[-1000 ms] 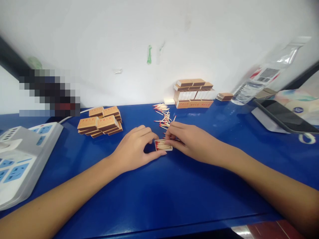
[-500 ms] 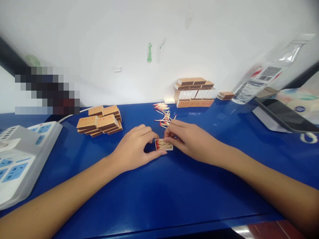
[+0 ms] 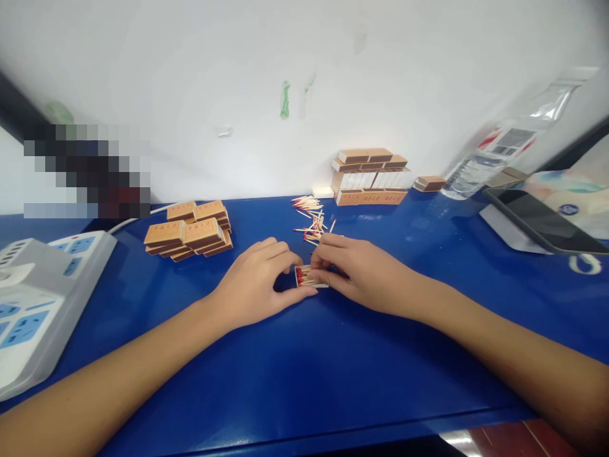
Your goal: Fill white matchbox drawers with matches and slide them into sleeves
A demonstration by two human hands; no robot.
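A small open matchbox tray with red-tipped matches in it lies on the blue table. My left hand grips its left end between thumb and curled fingers. My right hand rests on the tray's right side, fingertips pressed onto the matches inside. Just behind the hands lies a loose heap of matches, spread toward the wall.
A pile of closed orange matchboxes sits at the left, a stack of boxes and white trays stands against the wall. A grey power strip is at far left. A water bottle and a tablet are at right.
My right hand's fingers have slid a little leftward over the tray and now cover more of the matches. The left hand has stayed in place.
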